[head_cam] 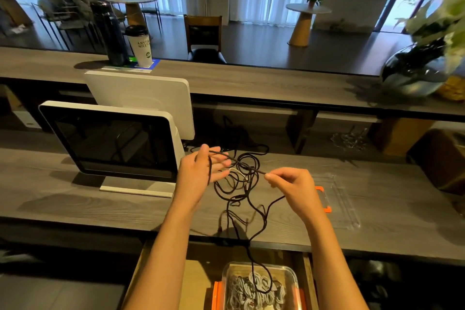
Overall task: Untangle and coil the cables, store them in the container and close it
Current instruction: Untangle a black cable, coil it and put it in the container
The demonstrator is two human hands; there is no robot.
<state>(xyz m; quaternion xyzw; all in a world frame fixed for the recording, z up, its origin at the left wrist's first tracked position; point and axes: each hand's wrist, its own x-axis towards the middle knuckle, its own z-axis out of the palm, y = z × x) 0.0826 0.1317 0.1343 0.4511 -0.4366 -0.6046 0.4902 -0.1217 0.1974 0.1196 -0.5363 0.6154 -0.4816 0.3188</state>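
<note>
Black cable (241,184) lies in a loose tangle on the tabletop (75,199) at 12 o'clock from the person, one strand trailing over the near edge into the clear container (292,274) at 6 o'clock, lid (337,201) lying at 3 o'clock. Left hand (201,171) is spread flat with cable looped round the fingers; right hand (292,184) pinches a taut strand. Cable looks light, limp and snag-prone, so best taken near a free end, feeding loops slowly.

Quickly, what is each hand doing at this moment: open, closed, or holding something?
Left hand: open, fingers straight, the thin black cable looped around it.
Right hand: pinches the same black cable near its fingertips.
</note>
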